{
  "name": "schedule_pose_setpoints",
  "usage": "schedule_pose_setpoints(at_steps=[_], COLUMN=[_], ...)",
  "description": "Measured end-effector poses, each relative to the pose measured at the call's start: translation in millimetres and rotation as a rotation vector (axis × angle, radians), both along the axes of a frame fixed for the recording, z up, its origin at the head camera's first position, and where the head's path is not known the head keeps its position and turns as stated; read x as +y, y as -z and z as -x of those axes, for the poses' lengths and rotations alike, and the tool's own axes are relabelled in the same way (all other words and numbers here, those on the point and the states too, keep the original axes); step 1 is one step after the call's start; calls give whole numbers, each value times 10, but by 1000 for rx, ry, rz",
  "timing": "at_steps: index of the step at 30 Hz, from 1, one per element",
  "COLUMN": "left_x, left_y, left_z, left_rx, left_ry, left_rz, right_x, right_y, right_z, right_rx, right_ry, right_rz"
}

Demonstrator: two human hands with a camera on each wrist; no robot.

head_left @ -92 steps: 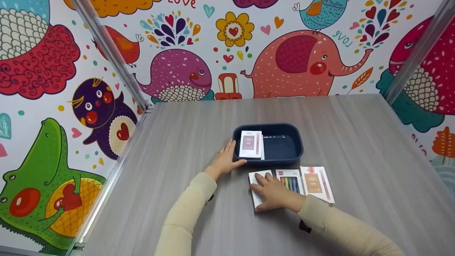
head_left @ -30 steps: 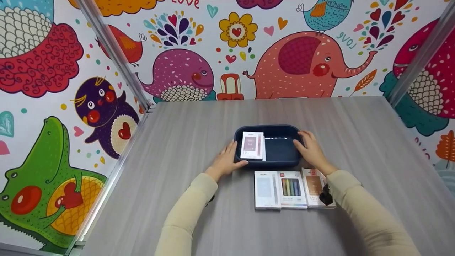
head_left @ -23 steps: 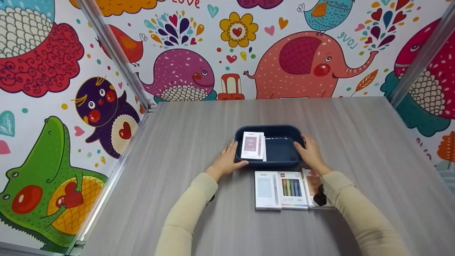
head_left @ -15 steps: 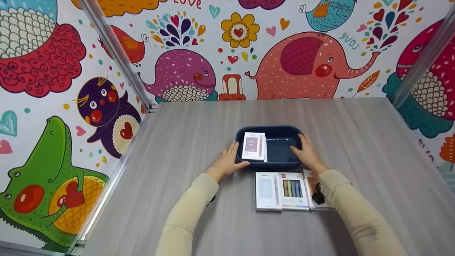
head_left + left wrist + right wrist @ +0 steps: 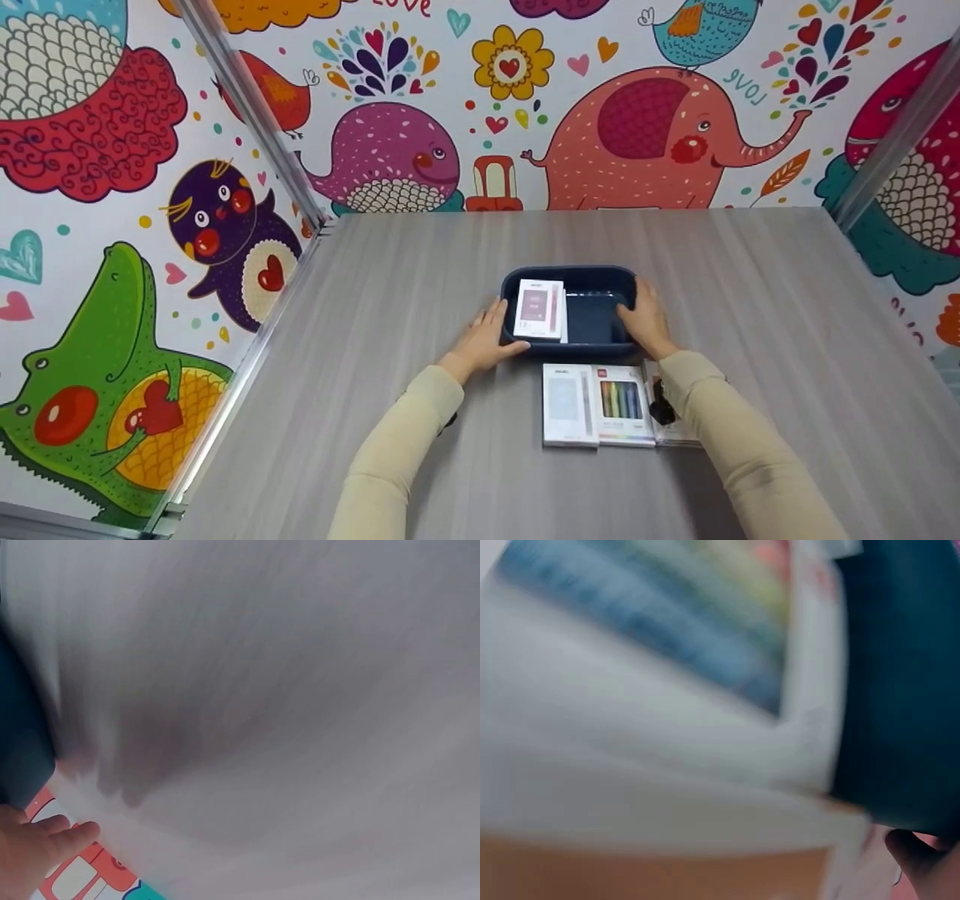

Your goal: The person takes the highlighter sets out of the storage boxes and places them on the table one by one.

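Navy, the rectangular tray (image 5: pixel 585 349) is pinched at its right wall by the right hand (image 5: pixel 645 321) and touched opposite by the uncurled left hand (image 5: pixel 480 341); just nearer than the grip, a crayon box (image 5: pixel 622 405) is laid. Tray positioning seems under way; matched pressure seems called for.

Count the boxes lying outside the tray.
3 visible, side by side in front of the tray: the left box, the windowed middle box, and the right box, partly hidden by the right sleeve. Any stacked beneath would be hidden.

Basin (image 5: pixel 574 349) between hands (image 5: pixel 478 341) (image 5: pixel 646 322), three boxes (image 5: pixel 571 420) in front
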State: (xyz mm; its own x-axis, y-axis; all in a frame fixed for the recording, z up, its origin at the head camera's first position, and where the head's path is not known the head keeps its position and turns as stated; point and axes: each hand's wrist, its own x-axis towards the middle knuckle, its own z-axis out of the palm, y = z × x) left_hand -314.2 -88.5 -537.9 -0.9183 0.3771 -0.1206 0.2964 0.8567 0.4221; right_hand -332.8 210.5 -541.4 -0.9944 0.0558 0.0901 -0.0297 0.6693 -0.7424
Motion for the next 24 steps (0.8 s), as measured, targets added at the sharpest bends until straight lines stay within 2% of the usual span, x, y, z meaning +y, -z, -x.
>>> schedule_pose_setpoints(at_steps=[5, 12, 18, 24], left_x=[9, 5, 59, 207], left_y=[-14, -51, -271, -437], left_z=[-7, -3, 65, 155], left_rx=[0, -30, -38, 36], left_ry=[0, 7, 4, -8], left_rz=[3, 28, 121, 153], right_x=[-10, -3, -15, -5], right_y=[14, 24, 16, 13], right_z=[-26, -17, -17, -10], right_rx=[32, 11, 1, -6], right_ry=[3, -24, -30, -15], right_rz=[-49, -92, -95, -122])
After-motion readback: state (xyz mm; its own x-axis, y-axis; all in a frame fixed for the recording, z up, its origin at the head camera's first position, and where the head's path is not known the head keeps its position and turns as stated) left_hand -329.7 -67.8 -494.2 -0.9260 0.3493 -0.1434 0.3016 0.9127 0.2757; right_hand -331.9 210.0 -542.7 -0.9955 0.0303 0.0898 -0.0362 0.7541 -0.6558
